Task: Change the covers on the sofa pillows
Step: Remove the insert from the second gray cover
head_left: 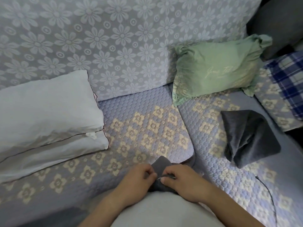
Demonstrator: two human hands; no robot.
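A dark grey soft fabric pillow cover [160, 173] is pinched at the six o'clock edge of the view, over the quilted blue sofa seat with cream flower pattern [147, 128]. The left hand [139, 179] and the right hand [181, 181] are both curled onto its bunched cloth, thumb against fingers, with a small pale glint seen between the two grips that may be a zip pull; this cannot be told for certain. The step in hand is judged to be the opening of this cover so that a pillow can be slipped in. For the next move, the mouth would need to be spread wide and a bare pillow fetched. Two plain white uncovered pillows [49, 118] are stacked at nine o'clock, well apart from the hands. A crumpled green frilled pillow with pale script lettering [216, 71] is propped against the backrest at two o'clock. A second dark grey cover, loosely folded [249, 136], is laid at three o'clock. The held cover looks limp, thick and creased, most of it hidden beneath the hands.
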